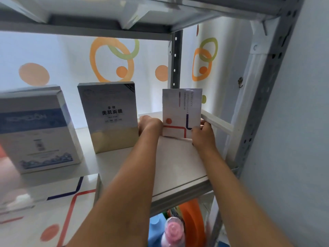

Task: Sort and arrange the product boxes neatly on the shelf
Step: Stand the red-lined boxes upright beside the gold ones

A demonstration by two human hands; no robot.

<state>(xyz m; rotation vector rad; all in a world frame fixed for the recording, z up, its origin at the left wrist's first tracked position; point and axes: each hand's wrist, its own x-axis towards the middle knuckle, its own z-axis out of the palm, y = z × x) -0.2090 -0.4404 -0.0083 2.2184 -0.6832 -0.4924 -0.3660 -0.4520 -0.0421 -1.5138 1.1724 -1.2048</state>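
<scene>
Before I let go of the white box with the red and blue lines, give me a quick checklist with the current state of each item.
1. White box upright on the shelf: ok.
2. Left hand and right hand hold its lower edges: ok.
3. Gap to the silver and gold box: ok, apart.
4. In line with that box and the blue and white box: not ok, it stands further back.
5. Base flat on the shelf: cannot tell, hands hide the corners.

Both hands, left hand [150,124] and right hand [203,134], hold a white line-patterned box [181,111] upright on the grey metal shelf [178,168], beside a silver-and-gold box [108,116].
</scene>
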